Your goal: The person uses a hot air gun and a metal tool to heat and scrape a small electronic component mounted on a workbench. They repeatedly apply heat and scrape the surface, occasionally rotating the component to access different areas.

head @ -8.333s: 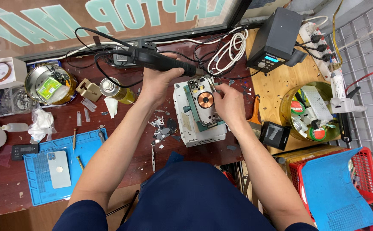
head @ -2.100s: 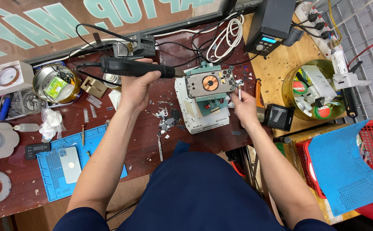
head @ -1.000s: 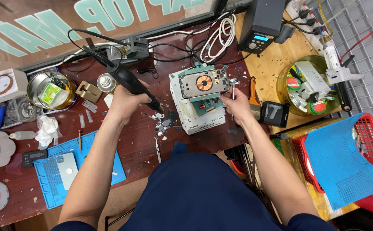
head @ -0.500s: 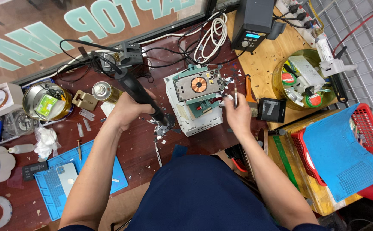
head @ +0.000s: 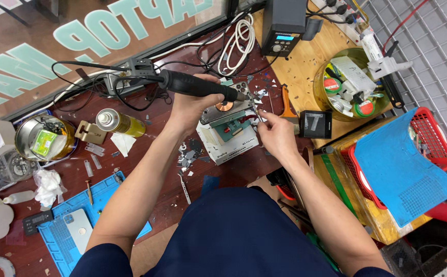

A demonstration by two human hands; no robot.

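Left hand (head: pixel 190 105) wrapped around the black handle of a hot-air wand (head: pixel 195 85), held level, nozzle aimed right at the far edge of a small circuit board (head: pixel 228 106). Board clamped on a teal fixture (head: pixel 234 125) atop a white block (head: pixel 228 143), at the centre of the dark red bench (head: pixel 146 154), with a copper coil showing on its upper face. Right hand (head: pixel 275 134) pinched on thin metal tweezers (head: pixel 256 110), tips just beside the wand's nozzle at the board's right end. Black cord trailing left from the wand handle towards a tangle of cables (head: pixel 126 84) at the far side. Scraps of grey metal and shavings (head: pixel 187 154) scattered on the bench just left of the white block. Further left, a yellow spray can (head: pixel 118 122) lying on its side, a round metal tin (head: pixel 41 138), and nearer, a blue mat (head: pixel 80 225) carrying a pale phone back (head: pixel 77 231). Far right of the board, a black station with a lit display (head: pixel 283 25) on a wooden top, a small black box (head: pixel 315 124) near the right hand, a yellow bowl (head: pixel 357 84) full of tape rolls and tubes, and a red basket (head: pixel 429 141) partly covered by a blue sheet (head: pixel 400 174).
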